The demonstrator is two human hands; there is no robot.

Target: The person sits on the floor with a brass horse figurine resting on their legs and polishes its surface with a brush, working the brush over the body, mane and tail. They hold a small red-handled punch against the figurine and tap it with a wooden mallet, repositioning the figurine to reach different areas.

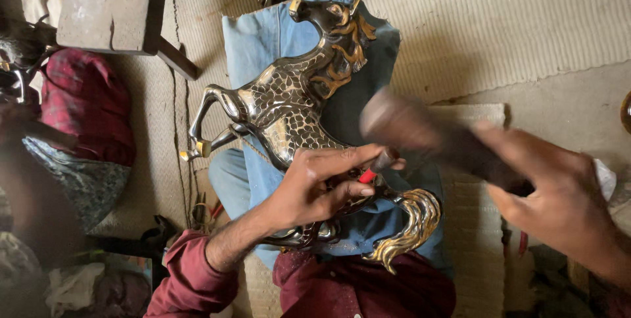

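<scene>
A metal horse (289, 108) is laid across the lap on blue cloth (253, 45), head away, gold tail (411, 223) near the body; a thin red-handled tool (376, 168) is pinched upright against its rump by the left hand (315, 190), fingers pressed together; a blurred wooden mallet (420, 131) is gripped by the right hand (559, 196), closed round the handle, its head just above the tool; a woven mat (499, 22) lies beneath.
</scene>
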